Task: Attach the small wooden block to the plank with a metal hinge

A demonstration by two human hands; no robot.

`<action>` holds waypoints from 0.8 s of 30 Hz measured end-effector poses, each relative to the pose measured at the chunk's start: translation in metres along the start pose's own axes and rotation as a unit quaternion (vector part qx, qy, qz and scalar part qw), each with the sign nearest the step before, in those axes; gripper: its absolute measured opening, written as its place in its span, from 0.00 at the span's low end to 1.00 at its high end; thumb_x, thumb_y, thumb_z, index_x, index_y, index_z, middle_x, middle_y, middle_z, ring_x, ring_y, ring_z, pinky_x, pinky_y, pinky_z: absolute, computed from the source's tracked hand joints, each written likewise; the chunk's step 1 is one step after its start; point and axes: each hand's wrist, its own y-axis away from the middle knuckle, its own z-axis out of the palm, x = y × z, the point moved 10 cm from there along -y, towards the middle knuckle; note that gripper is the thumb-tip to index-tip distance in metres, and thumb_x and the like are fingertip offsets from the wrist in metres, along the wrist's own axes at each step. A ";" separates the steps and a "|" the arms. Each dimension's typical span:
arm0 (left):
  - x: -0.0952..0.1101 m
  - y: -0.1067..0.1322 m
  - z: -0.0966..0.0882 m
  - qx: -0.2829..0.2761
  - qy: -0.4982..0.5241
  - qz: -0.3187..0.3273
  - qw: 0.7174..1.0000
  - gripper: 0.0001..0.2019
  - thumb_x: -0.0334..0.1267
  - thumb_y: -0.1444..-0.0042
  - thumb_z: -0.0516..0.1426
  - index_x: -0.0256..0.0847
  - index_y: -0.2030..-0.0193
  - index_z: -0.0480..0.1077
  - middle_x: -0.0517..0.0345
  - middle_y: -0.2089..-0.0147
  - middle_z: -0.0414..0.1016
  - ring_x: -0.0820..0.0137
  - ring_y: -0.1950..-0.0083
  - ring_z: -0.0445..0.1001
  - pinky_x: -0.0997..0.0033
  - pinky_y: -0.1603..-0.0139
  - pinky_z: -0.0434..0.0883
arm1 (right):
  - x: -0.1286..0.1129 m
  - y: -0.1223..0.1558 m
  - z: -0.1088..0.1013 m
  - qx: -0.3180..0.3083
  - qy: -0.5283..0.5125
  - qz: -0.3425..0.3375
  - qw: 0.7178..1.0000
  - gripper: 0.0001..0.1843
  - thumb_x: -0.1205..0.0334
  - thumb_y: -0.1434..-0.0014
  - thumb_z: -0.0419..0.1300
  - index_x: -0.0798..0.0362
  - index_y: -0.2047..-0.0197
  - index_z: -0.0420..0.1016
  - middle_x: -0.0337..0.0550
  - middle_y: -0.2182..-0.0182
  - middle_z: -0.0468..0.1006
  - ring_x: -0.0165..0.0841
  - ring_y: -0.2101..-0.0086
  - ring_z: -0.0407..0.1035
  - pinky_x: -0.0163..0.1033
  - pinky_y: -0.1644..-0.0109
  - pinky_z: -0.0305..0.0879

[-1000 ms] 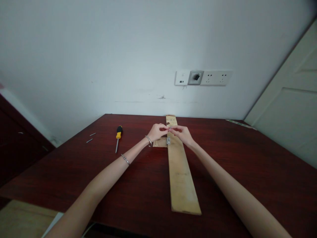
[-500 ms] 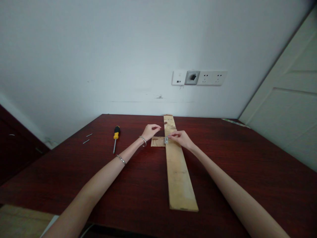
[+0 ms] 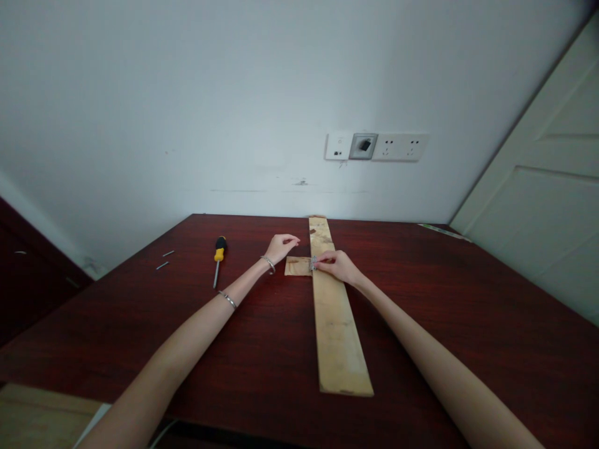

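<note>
A long pale wooden board [image 3: 337,330] lies lengthwise on the dark red table [image 3: 262,337]. A small wooden piece [image 3: 296,266] sits against its left edge, joined by a small metal hinge [image 3: 313,263]. My right hand [image 3: 336,264] rests on the board with its fingertips pinched at the hinge; what they hold there is too small to name. My left hand [image 3: 282,246] hovers just beyond the small piece, fingers curled loosely, with nothing visible in it. Bracelets circle my left wrist and forearm.
A yellow and black screwdriver [image 3: 218,259] lies to the left of my hands. Two small screws [image 3: 165,259] lie further left near the table edge. A socket panel [image 3: 375,146] is on the wall behind; a pale door [image 3: 543,193] stands at the right.
My hands were together above the board a second ago. They have parted: the right came down onto the hinge, the left drew back to the left. The view shifted slightly.
</note>
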 end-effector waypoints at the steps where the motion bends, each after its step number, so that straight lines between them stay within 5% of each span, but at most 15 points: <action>1: 0.000 0.000 0.000 0.001 -0.003 0.000 1.000 0.09 0.34 0.47 0.56 0.34 0.64 0.77 0.49 0.64 0.80 0.68 0.62 0.78 0.70 0.60 0.74 | -0.001 0.000 0.000 -0.002 0.008 -0.005 1.000 0.09 0.56 0.50 0.63 0.52 0.69 0.81 0.42 0.69 0.82 0.34 0.69 0.73 0.38 0.63 0.67; 15: -0.001 0.003 -0.003 0.006 -0.019 -0.003 1.000 0.09 0.34 0.47 0.56 0.35 0.65 0.77 0.50 0.65 0.80 0.67 0.62 0.78 0.70 0.59 0.74 | -0.005 0.001 0.004 -0.010 0.058 -0.046 0.997 0.08 0.58 0.49 0.63 0.52 0.70 0.81 0.42 0.70 0.78 0.32 0.70 0.70 0.37 0.64 0.67; 24: -0.004 0.002 0.002 0.002 -0.019 0.007 1.000 0.09 0.34 0.47 0.56 0.35 0.65 0.77 0.51 0.66 0.80 0.68 0.62 0.78 0.70 0.59 0.74 | 0.015 -0.001 0.000 -0.014 -0.023 0.034 0.999 0.16 0.55 0.56 0.67 0.55 0.65 0.81 0.42 0.71 0.79 0.32 0.71 0.70 0.36 0.65 0.67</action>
